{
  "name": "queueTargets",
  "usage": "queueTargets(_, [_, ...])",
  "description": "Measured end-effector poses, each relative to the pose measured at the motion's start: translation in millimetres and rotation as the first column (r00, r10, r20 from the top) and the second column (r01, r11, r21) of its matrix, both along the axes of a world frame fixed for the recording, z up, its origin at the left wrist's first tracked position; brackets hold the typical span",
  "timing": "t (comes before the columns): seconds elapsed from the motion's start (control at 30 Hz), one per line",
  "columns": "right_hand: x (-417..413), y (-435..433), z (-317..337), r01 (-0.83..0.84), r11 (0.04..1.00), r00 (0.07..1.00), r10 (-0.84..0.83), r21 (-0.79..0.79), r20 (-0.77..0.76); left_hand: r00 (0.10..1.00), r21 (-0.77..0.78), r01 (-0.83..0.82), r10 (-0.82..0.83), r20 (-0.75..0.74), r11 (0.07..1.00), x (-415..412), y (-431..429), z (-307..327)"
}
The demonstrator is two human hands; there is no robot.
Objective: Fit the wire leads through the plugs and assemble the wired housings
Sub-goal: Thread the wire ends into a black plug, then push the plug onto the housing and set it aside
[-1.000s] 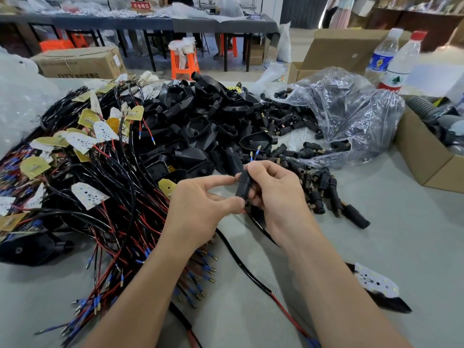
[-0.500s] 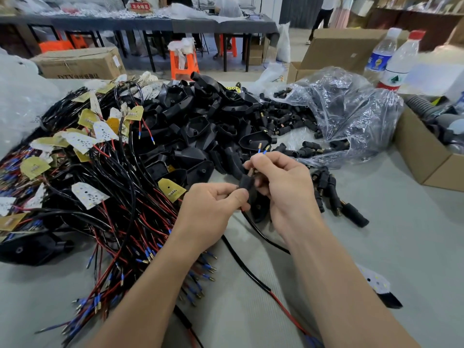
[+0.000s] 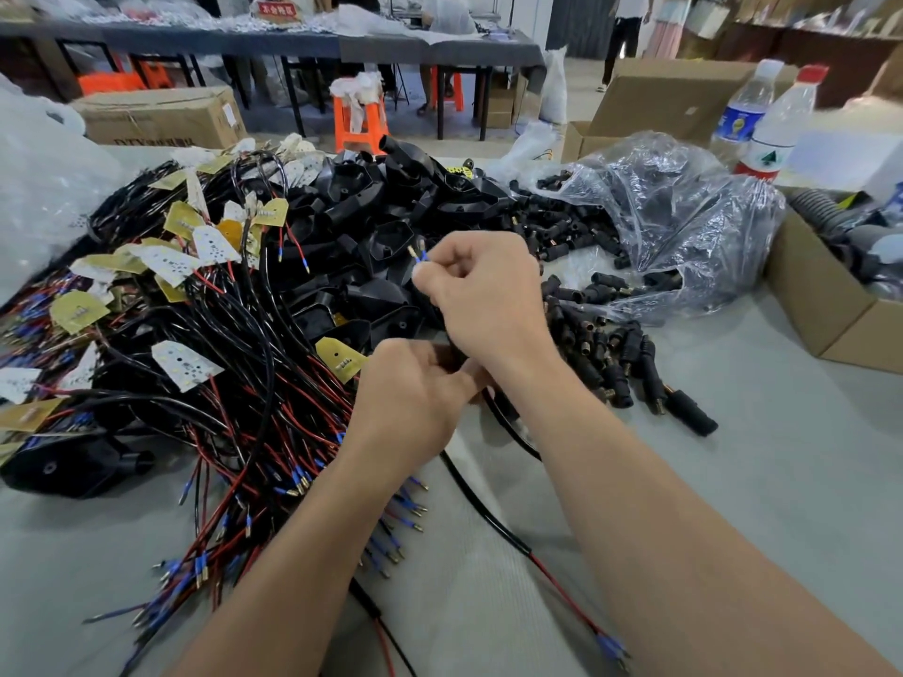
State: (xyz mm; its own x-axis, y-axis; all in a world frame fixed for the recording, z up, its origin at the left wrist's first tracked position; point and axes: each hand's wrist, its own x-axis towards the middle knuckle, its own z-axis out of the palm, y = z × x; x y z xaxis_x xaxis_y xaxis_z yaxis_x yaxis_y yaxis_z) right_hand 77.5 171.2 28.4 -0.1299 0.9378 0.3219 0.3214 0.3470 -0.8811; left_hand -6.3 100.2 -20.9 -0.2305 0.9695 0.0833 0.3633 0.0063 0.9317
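My right hand [image 3: 481, 295] is raised over the pile and pinches two wire leads [image 3: 418, 252] whose blue-sleeved metal tips stick up past its fingertips. Just below it, my left hand [image 3: 415, 398] is curled round a small black plug that my fingers almost wholly hide. A black cable [image 3: 488, 515] runs from under my hands toward me across the grey table [image 3: 733, 481] and ends in red and black leads. Black housings [image 3: 391, 237] are heaped behind my hands. Loose black plugs [image 3: 615, 354] lie to the right.
A tangle of red and black wires with small circuit boards [image 3: 185, 364] fills the left. A clear plastic bag [image 3: 684, 227] of plugs lies at the back right, beside an open cardboard box [image 3: 821, 295] and two bottles [image 3: 762, 124]. People stand far behind.
My right hand has risen away from my left hand, drawing the leads upward through the plug. My left hand has stayed low, holding the plug.
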Motion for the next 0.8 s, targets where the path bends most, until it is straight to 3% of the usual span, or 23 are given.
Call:
queueTargets(0.07, [-4,7,6,0.0,0.995,0.993,-0.011,-0.095,-0.115,0.973,0.016,0.121,-0.122,0.197,0.993,-3,0,3])
queueTargets(0.13, [-4,16,13,0.037,0.983,0.974,-0.076,-0.179,-0.213,0.831,-0.009,0.29,-0.247,0.498,0.957,2,-4,7])
queueTargets(0.2, [-3,26,19,0.058,0.973,0.959,-0.116,-0.222,-0.259,0.711,-0.01,0.336,-0.247,0.658,0.942,7,-6,8])
queueTargets(0.3, [1,38,25,0.139,0.97,0.966,-0.177,-0.198,-0.189,0.824,-0.023,0.253,-0.203,0.529,0.967,-1,-4,6])
queueTargets(0.37, [5,46,27,0.22,0.965,0.966,-0.237,-0.143,-0.108,0.963,-0.042,0.157,-0.144,0.228,0.987,0,-5,1])
queueTargets(0.43, [6,53,29,0.264,0.956,0.957,-0.276,-0.124,-0.093,0.997,-0.049,0.058,-0.061,-0.056,0.997,9,-9,-3])
queueTargets(0.47, [7,56,29,0.266,0.951,0.948,-0.288,-0.157,-0.138,0.997,-0.046,0.032,-0.036,-0.072,0.998,14,-11,-3])
queueTargets(0.57, [10,68,26,0.296,0.91,0.879,-0.378,-0.289,-0.289,0.995,-0.103,0.101,-0.098,0.031,0.99,8,-5,-6])
queueTargets(0.63, [17,80,26,0.337,0.87,0.823,-0.458,-0.361,-0.336,0.968,-0.17,0.246,-0.233,0.089,0.954,4,-5,-6])
queueTargets(0.7, [34,92,26,0.27,0.833,0.757,-0.494,-0.484,-0.427,0.927,-0.206,0.357,-0.318,0.2,0.911,6,-6,-7])
queueTargets(0.8, [59,104,23,0.203,0.85,0.775,-0.442,-0.486,-0.451,0.88,-0.208,0.358,-0.254,0.402,0.91,7,-8,-4])
